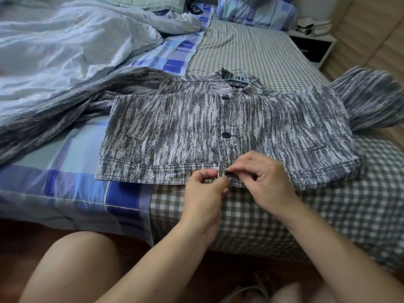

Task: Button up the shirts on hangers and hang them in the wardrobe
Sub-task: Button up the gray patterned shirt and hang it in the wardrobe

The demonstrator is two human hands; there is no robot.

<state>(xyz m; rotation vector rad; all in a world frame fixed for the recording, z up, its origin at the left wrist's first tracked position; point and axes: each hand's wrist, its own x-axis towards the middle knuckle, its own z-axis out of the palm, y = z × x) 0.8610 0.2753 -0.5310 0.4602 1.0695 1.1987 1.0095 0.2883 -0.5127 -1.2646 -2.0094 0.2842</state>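
I've got the shirt (pixel 218 127) flat on the bed (pixel 251 51), left hand (pixel 204 189) pinching the hem band, right hand (pixel 262 178) pinching the bottom button (pixel 229 173); I'd keep the band taut and tip it edgewise through

A home bedroom is showing here: a bed (pixel 251 51) in checked sheets is lying under the fingers (pixel 244 165). Beyond them a rumpled duvet (pixel 65 44), pillow (pixel 258 12) and nightstand (pixel 312 47) are sitting.
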